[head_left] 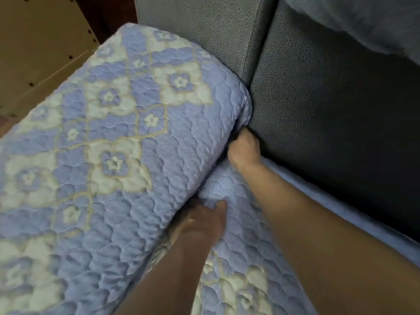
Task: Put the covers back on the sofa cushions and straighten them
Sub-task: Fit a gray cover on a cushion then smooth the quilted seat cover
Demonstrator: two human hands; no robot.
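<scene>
Quilted cover (109, 137) judged soft, bulky; best gripped at edges. Right hand (244, 148) clutched its corner; left hand's (200, 221) grip was indeterminate.

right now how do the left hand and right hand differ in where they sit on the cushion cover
The right hand reaches far in, at the cushion's back corner against the dark backrest; the left hand sits nearer, midway along the edge. Its thumb shows; the right hand's fingers are hidden. Both work the quilted blue cover.
</scene>
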